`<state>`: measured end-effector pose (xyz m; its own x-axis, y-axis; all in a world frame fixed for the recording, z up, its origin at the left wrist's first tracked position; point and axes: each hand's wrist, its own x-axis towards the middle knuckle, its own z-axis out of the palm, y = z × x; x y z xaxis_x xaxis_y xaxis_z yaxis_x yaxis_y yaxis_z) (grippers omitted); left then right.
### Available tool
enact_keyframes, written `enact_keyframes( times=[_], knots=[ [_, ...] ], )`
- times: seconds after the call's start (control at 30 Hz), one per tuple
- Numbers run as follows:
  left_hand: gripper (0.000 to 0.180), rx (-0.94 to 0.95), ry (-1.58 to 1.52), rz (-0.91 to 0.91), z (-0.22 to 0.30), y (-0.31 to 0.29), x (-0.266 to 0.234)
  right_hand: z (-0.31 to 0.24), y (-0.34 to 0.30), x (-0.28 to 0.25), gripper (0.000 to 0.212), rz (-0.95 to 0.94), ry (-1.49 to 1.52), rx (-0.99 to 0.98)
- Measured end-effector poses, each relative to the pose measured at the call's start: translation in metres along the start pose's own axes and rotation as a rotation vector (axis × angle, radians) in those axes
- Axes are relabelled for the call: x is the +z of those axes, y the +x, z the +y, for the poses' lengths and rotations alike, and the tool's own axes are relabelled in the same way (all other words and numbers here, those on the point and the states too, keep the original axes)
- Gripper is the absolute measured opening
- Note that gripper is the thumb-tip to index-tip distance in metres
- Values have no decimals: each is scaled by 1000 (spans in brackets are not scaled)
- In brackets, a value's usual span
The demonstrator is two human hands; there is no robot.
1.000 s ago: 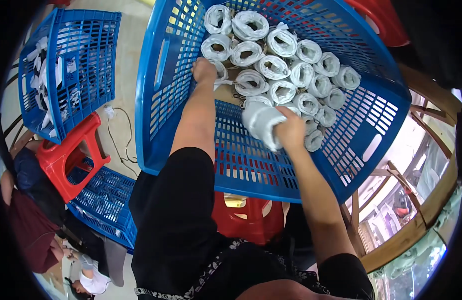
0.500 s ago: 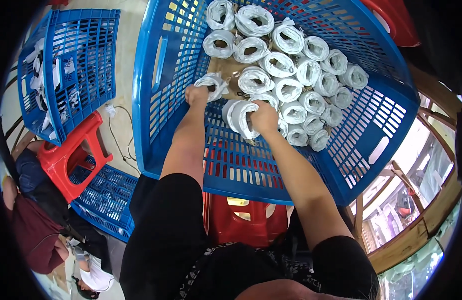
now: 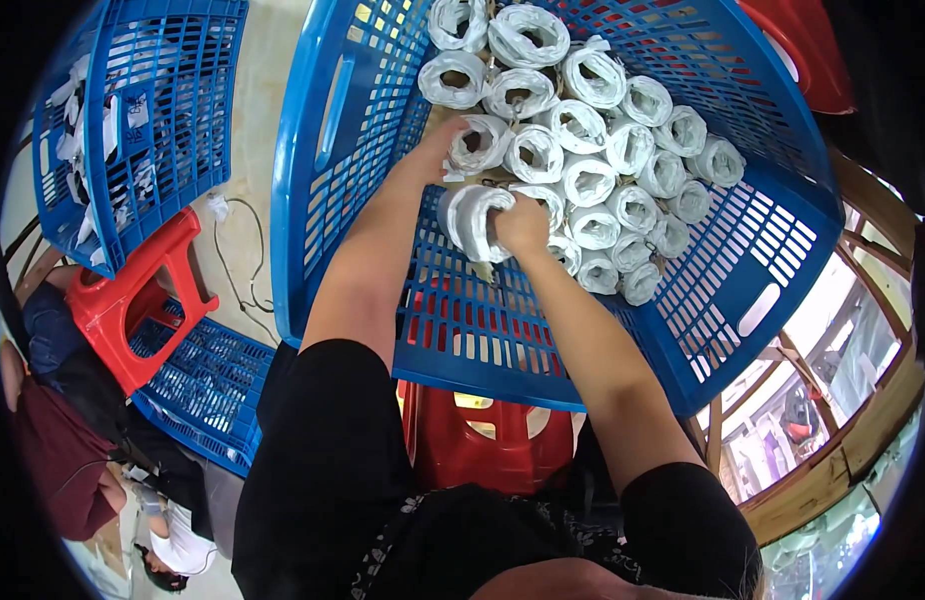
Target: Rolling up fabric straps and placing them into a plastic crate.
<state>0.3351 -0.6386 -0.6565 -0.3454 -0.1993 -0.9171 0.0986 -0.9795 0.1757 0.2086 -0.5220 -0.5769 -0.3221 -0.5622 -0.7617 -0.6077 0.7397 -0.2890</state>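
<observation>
Rolled white strips of sheet-like material, each with a hollow middle, stand packed in rows in a large blue plastic basket. My left hand is at the left end of a row, its fingers against the outer side of a white roll; some fingertips are hidden. My right hand grips another white roll by its right rim, fingers reaching into the hollow. That roll is tilted, looks layered in two, and sits nearer to me than the rows. Brownish bits show between some rolls.
A red stool stands under the basket's near side. To the left are a second blue basket with white and dark pieces, a red stool and another blue basket. People sit at the lower left. Wooden framing stands at right.
My left hand has moved away from me and right, bringing its roll up against the row beside the others. My right hand has shifted slightly, still gripping its roll.
</observation>
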Motion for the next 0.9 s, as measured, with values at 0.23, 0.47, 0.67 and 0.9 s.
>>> enact_keyframes(
  times=[0.23,0.47,0.67,0.9],
  knots=[
    [38,472,1455,508,5,-32,-32,-35,14,39,29,-78,21,13],
    [41,283,1180,819,-20,-40,-18,-14,3,33,43,-65,37,68],
    [43,15,201,140,-19,11,-38,-18,0,25,36,-86,61,111],
    [76,-74,395,117,-1,8,-4,-38,10,54,43,-97,79,64]
  ],
)
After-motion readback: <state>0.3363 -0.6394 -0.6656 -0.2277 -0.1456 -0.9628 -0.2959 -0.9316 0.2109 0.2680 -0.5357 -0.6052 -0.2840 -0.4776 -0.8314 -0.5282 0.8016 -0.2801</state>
